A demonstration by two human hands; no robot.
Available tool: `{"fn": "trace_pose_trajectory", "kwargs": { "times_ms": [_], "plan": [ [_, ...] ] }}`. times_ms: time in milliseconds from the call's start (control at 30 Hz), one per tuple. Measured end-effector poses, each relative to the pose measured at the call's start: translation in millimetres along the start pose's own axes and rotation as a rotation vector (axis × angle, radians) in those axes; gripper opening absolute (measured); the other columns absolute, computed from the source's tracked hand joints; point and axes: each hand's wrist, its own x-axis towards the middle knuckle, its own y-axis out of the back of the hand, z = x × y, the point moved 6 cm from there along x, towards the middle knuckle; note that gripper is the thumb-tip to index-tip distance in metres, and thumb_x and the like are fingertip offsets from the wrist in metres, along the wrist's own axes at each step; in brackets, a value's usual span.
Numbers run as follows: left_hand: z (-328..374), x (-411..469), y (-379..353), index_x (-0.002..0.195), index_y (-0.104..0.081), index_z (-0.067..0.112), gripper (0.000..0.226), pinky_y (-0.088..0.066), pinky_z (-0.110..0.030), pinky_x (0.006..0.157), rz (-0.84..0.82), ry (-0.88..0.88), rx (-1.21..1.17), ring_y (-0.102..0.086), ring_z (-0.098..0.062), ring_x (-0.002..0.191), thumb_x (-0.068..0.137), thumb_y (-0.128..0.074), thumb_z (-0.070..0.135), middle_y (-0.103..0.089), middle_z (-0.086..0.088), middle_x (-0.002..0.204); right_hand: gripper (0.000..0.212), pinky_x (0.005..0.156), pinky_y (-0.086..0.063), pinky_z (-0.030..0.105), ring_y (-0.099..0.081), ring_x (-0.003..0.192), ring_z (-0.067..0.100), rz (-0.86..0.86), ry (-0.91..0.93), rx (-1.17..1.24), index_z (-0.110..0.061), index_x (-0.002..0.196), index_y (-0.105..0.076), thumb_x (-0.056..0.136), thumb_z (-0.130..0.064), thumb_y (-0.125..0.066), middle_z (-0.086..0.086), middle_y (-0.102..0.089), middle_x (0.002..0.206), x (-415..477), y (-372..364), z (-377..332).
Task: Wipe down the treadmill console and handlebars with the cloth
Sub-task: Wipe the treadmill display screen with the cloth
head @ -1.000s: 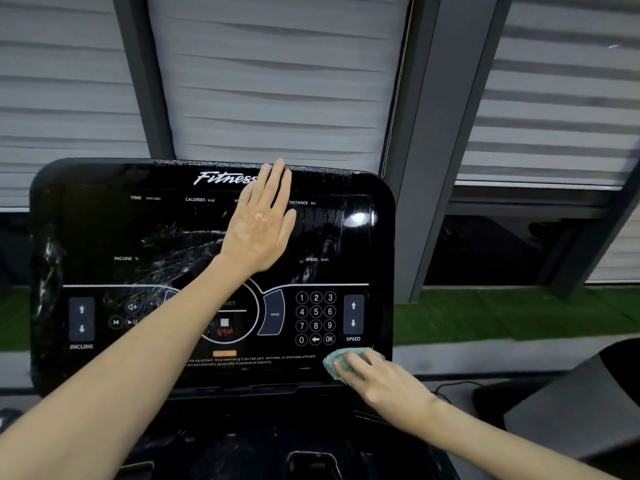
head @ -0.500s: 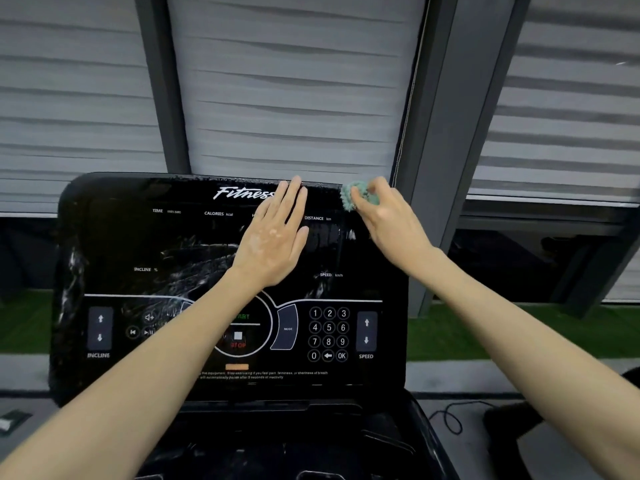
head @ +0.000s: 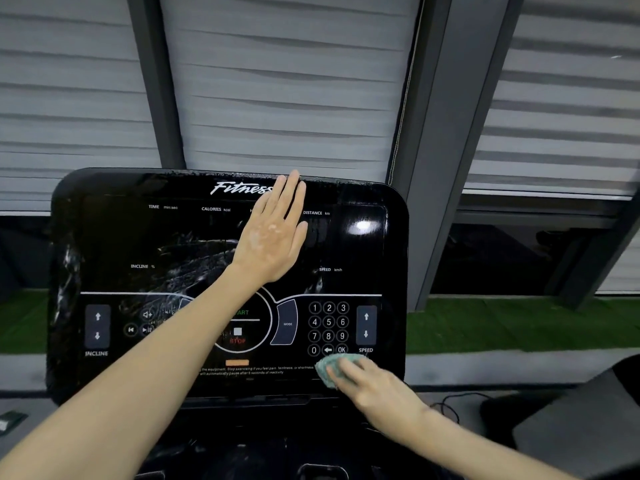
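The right grip clutches the cloth, likely soft and light, best held bunched, against the slick console; the left grip lies flat, released, bracing it.

Black console, seemingly teal cloth

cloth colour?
Pale teal green. The cloth shows in the head view, under the right hand at the console's lower right.
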Motion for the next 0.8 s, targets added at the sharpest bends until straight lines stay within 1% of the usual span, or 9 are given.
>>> {"fn": "trace_pose_trajectory", "kwargs": {
  "times_ms": [67, 133, 233, 267, 367, 467, 567, 667, 800],
  "plan": [
    [0, 0, 0, 0.154, -0.018, 0.002, 0.06, -0.012, -0.039, 0.122, 0.0, 0.005, 0.003, -0.009, -0.029, 0.151, 0.103, -0.026, 0.032, -0.01, -0.015, 0.163, 0.071, 0.052, -0.053, 0.018, -0.064, 0.081, 0.017, -0.041, 0.001, 0.001, -0.01, 0.119, -0.064, 0.051, -0.017, -0.085, 0.002, -0.043, 0.108, -3, -3, -1],
    [0, 0, -1, 0.154, -0.017, 0.002, 0.06, -0.012, -0.039, 0.122, -0.003, 0.006, 0.001, -0.009, -0.029, 0.151, 0.103, -0.026, 0.032, -0.01, -0.015, 0.163, 0.068, 0.049, -0.051, 0.018, -0.062, 0.079, 0.017, -0.022, 0.023, -0.041, -0.011, 0.117, -0.066, 0.052, -0.016, -0.084, 0.003, -0.042, 0.107, 1, 2, 2],
    [-1, 0, -1, 0.154, -0.017, 0.003, 0.06, -0.012, -0.039, 0.122, -0.011, -0.001, 0.003, -0.009, -0.029, 0.151, 0.103, -0.027, 0.032, -0.01, -0.015, 0.163, 0.053, 0.047, -0.052, 0.024, -0.051, 0.082, 0.02, 0.099, 0.044, -0.083, -0.007, 0.122, -0.055, 0.069, -0.011, -0.063, 0.004, -0.042, 0.106, 19, 19, 15],
    [-2, 1, -1, 0.154, -0.018, 0.003, 0.06, -0.014, -0.039, 0.121, -0.01, -0.005, 0.003, -0.011, -0.029, 0.151, 0.102, -0.027, 0.032, -0.011, -0.015, 0.163, 0.053, 0.047, -0.053, 0.026, -0.049, 0.081, 0.022, 0.145, 0.02, -0.076, -0.006, 0.123, -0.052, 0.07, -0.008, -0.06, 0.006, -0.042, 0.107, 29, 28, 24],
    [-3, 1, 0, 0.154, -0.019, 0.003, 0.061, -0.017, -0.04, 0.121, -0.022, -0.018, 0.018, -0.013, -0.028, 0.151, 0.101, -0.026, 0.032, -0.013, -0.015, 0.163, 0.056, 0.049, -0.052, 0.036, -0.052, 0.07, 0.026, 0.255, -0.115, -0.067, -0.002, 0.122, -0.053, 0.069, 0.002, -0.072, 0.013, -0.05, 0.106, 70, 63, 64],
    [-6, 1, 2, 0.154, -0.019, 0.004, 0.061, -0.018, -0.041, 0.121, -0.038, -0.03, 0.028, -0.014, -0.027, 0.15, 0.1, -0.023, 0.033, -0.012, -0.014, 0.163, 0.034, 0.05, -0.05, 0.043, -0.052, 0.063, 0.031, 0.334, -0.248, -0.081, 0.0, 0.116, -0.06, 0.083, -0.001, -0.067, 0.018, -0.054, 0.099, 113, 106, 107],
    [-11, -1, 6, 0.154, -0.021, 0.004, 0.06, -0.018, -0.041, 0.121, -0.035, -0.058, 0.03, -0.015, -0.026, 0.15, 0.101, -0.025, 0.032, -0.014, -0.013, 0.163, 0.022, 0.044, -0.045, 0.037, -0.05, 0.056, 0.031, 0.412, -0.305, -0.088, 0.002, 0.111, -0.061, 0.09, -0.004, -0.061, 0.02, -0.053, 0.093, 137, 137, 133],
    [-23, -9, 9, 0.153, -0.021, 0.002, 0.059, -0.018, -0.041, 0.121, -0.027, -0.046, 0.05, -0.014, -0.026, 0.151, 0.102, -0.027, 0.032, -0.014, -0.013, 0.163, 0.023, 0.045, -0.043, 0.033, -0.048, 0.056, 0.031, 0.44, -0.325, -0.082, 0.001, 0.113, -0.062, 0.09, -0.003, -0.061, 0.019, -0.053, 0.094, 138, 141, 135],
    [-46, -23, 9, 0.154, -0.019, 0.004, 0.06, -0.016, -0.041, 0.122, -0.051, 0.007, 0.066, -0.012, -0.026, 0.151, 0.102, -0.026, 0.033, -0.013, -0.013, 0.163, 0.032, 0.05, -0.049, 0.04, -0.051, 0.063, 0.03, 0.397, -0.248, -0.079, 0.002, 0.118, -0.059, 0.086, -0.001, -0.064, 0.018, -0.054, 0.099, 121, 113, 106]
  ]
}}
